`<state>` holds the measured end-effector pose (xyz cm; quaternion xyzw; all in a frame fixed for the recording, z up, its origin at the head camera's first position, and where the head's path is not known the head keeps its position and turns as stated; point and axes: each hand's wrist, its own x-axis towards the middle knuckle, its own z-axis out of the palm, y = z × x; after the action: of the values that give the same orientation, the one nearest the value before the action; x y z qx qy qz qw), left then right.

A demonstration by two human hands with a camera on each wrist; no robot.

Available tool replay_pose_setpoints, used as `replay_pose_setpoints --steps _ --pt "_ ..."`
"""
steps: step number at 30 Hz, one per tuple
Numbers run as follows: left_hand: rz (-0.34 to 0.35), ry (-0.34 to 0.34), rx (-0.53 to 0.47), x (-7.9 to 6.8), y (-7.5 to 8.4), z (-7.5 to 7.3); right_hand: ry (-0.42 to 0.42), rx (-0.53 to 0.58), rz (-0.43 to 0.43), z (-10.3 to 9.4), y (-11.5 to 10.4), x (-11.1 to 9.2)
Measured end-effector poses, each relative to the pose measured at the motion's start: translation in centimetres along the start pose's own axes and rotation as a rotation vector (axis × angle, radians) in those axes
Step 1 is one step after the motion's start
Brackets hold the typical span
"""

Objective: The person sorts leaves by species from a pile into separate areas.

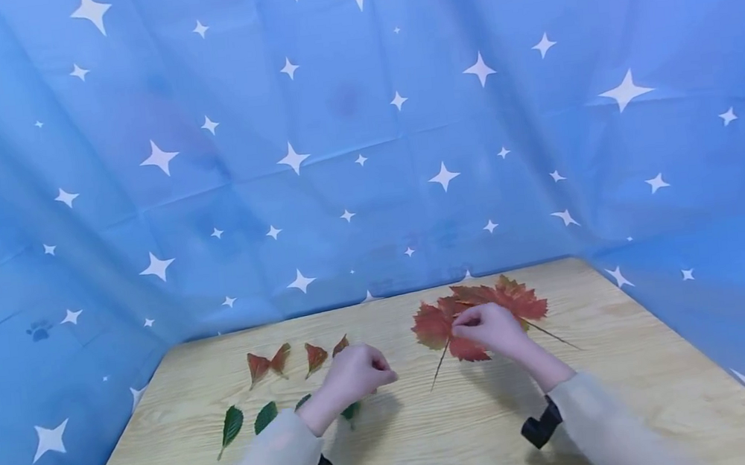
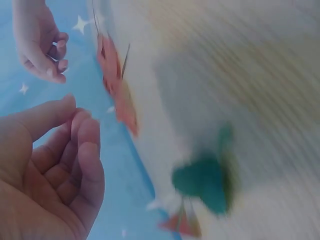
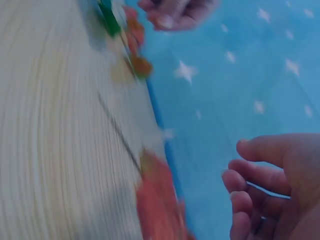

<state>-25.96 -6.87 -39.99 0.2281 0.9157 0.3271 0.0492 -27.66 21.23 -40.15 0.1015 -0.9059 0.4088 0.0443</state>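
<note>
Over the table's middle, my left hand (image 1: 353, 376) hangs above the row of green leaves, its fingers loosely bent. In the left wrist view its thumb tip meets the index fingertip, and nothing shows between them. My right hand (image 1: 493, 329) overlaps a cluster of large red maple-like leaves (image 1: 432, 325) at the right in the head view. The right wrist view shows thumb and fingers apart, holding nothing, beside a large red leaf (image 3: 157, 200). Small red-brown leaves (image 1: 258, 368) lie in a row at the back left. Green leaves (image 1: 232, 425) form a row nearer, partly hidden by my left arm.
The wood-grain table (image 1: 180, 401) ends at a blue curtain (image 1: 338, 153) with white stars behind it and at its sides. Thin dark stems (image 1: 554, 335) stick out from the large red leaves. A black strap (image 1: 542, 426) sits on my right wrist.
</note>
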Motion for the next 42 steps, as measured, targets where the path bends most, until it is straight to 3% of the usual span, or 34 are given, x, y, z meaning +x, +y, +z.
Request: replay_pose_setpoints --steps 8,14,20,24,32,42 --pt "-0.044 0.011 0.036 2.8 0.9 4.0 0.091 -0.021 0.081 -4.5 6.0 -0.9" --pt "-0.087 0.059 0.077 5.0 1.4 5.8 0.156 -0.095 0.158 -6.6 8.9 -1.9" --pt "-0.132 0.087 0.131 6.5 1.6 6.8 0.134 -0.130 0.213 -7.4 10.4 -2.3" --pt "-0.148 0.070 0.123 7.0 1.7 7.2 0.121 -0.164 0.235 -7.5 11.6 -2.4" --pt "-0.129 0.073 0.111 7.7 2.1 7.7 0.134 -0.186 0.225 -7.7 12.9 -2.6" --pt "-0.126 0.014 0.101 8.7 2.8 8.4 0.116 -0.181 0.251 -7.9 13.2 -3.3"
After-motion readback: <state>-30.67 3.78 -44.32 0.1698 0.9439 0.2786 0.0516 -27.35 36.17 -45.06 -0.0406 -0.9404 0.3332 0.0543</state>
